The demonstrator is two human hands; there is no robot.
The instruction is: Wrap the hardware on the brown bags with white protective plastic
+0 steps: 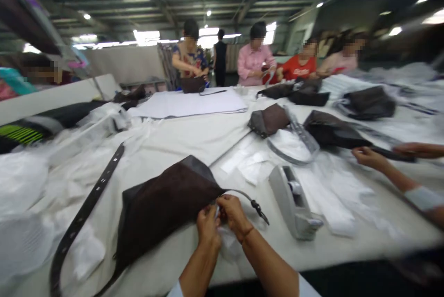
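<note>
A dark brown suede-like handbag [163, 209] lies flat on the white-covered table in front of me. My left hand [208, 225] and my right hand [233, 213] meet at its corner, fingers pinched together on a thin strap [241, 194] that ends in a small black clasp [258, 209]. What the fingertips grip is partly hidden. White tissue paper [229, 241] lies under my hands. To the left, a long dark belt-like strap with holes [83, 209] stretches across the table. A grey tape dispenser [293, 202] stands to my right.
Several more dark bags [367, 103] lie on white sheets and plastic wrap across the table. A co-worker's hands [369, 158] hold a strap at the right. Several people [253, 58] stand at the far side. A white paper sheet [187, 103] lies further ahead.
</note>
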